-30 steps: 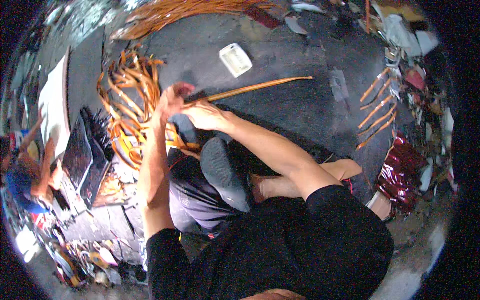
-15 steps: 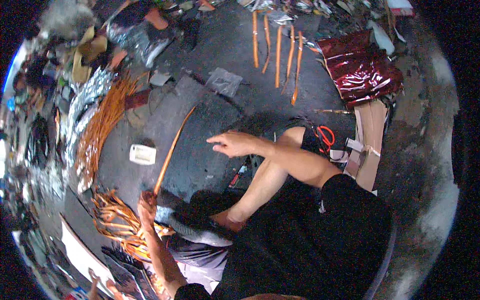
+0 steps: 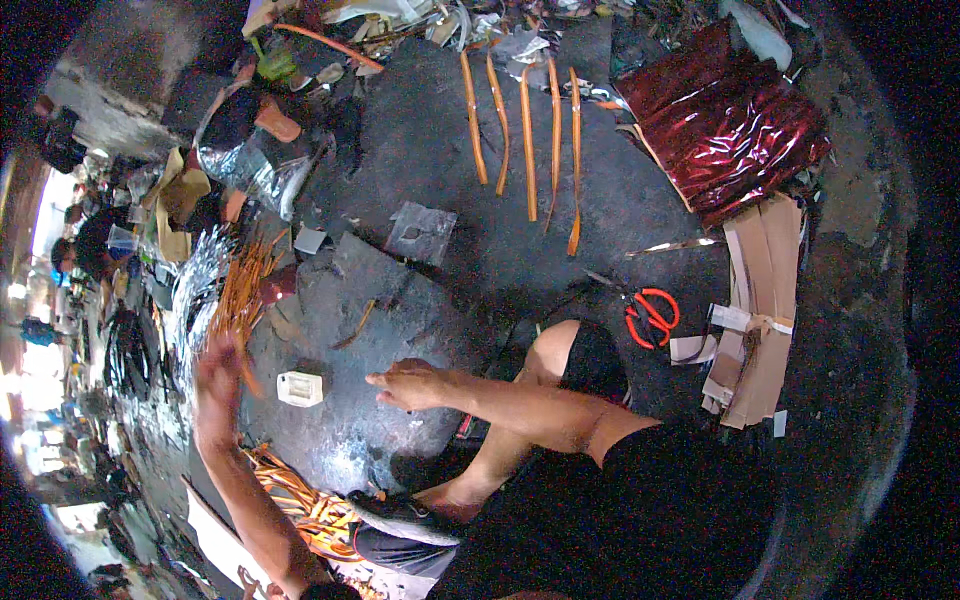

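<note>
My left hand (image 3: 216, 385) is at the left, at the near end of a bundle of thin orange strips (image 3: 250, 285). It is smeared by motion, so its grip cannot be made out; a short stretch of orange strip shows beside its fingers. My right hand (image 3: 412, 386) hovers over the dark floor in front of my bent knee, index finger stretched out and nothing seen in it. Between the hands lies a small white rectangular plastic piece (image 3: 300, 389). A short, curved brownish strip (image 3: 357, 323) lies beyond it.
Several orange strips (image 3: 530, 145) lie in a row on the floor ahead. To the right are red-handled scissors (image 3: 652, 318), shiny dark red sheeting (image 3: 725, 120) and cardboard pieces (image 3: 765, 310). A heap of orange strips (image 3: 305, 505) sits by my foot; scraps crowd the left and far edges.
My left hand has moved forward and left, from near my foot to the strip bundle. The long orange strip it held upright no longer shows stretched across the floor. My view has shifted.
</note>
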`<state>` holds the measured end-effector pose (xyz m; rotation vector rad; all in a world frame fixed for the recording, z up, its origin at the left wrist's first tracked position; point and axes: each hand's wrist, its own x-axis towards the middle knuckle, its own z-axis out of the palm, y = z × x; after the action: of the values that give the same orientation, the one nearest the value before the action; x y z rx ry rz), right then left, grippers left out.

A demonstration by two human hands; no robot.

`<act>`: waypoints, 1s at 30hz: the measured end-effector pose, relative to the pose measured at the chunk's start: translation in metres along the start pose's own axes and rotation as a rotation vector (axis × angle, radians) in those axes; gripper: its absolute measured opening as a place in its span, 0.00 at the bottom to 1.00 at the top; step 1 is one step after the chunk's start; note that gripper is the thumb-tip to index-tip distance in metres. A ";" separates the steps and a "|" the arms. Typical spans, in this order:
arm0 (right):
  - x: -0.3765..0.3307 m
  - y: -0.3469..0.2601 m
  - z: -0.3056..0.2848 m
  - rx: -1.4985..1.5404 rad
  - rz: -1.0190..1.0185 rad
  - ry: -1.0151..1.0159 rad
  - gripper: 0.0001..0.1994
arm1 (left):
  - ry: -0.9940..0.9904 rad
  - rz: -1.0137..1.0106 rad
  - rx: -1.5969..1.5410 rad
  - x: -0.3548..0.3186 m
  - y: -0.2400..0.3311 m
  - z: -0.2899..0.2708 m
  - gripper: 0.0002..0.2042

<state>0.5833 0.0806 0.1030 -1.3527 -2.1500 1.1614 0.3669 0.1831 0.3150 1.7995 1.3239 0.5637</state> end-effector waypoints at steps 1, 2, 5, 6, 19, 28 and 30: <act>-0.003 0.009 -0.010 0.006 0.051 0.001 0.22 | -0.101 0.228 -0.140 0.046 0.052 0.039 0.26; -0.004 0.006 -0.016 0.016 0.055 -0.014 0.22 | -0.094 0.126 -0.160 0.074 0.084 0.049 0.26; 0.003 0.012 -0.006 0.024 -0.061 0.105 0.22 | -0.074 0.203 -0.337 0.195 0.114 0.076 0.18; 0.006 0.011 -0.006 0.043 -0.075 0.126 0.22 | -0.112 0.250 -0.427 0.234 0.132 0.087 0.17; 0.012 0.014 -0.031 0.149 -0.021 0.142 0.19 | -0.197 0.265 -0.218 0.416 0.087 0.293 0.12; 0.038 0.046 0.038 -0.245 -0.291 0.134 0.11 | 0.048 0.225 0.275 0.352 -0.063 0.342 0.20; 0.026 0.029 -0.012 -0.215 -0.245 -0.038 0.11 | 0.096 0.195 0.247 0.318 -0.070 0.313 0.21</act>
<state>0.5957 0.1144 0.0840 -1.1132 -2.4442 0.8898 0.6715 0.3792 0.0459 2.1445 1.3378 0.6199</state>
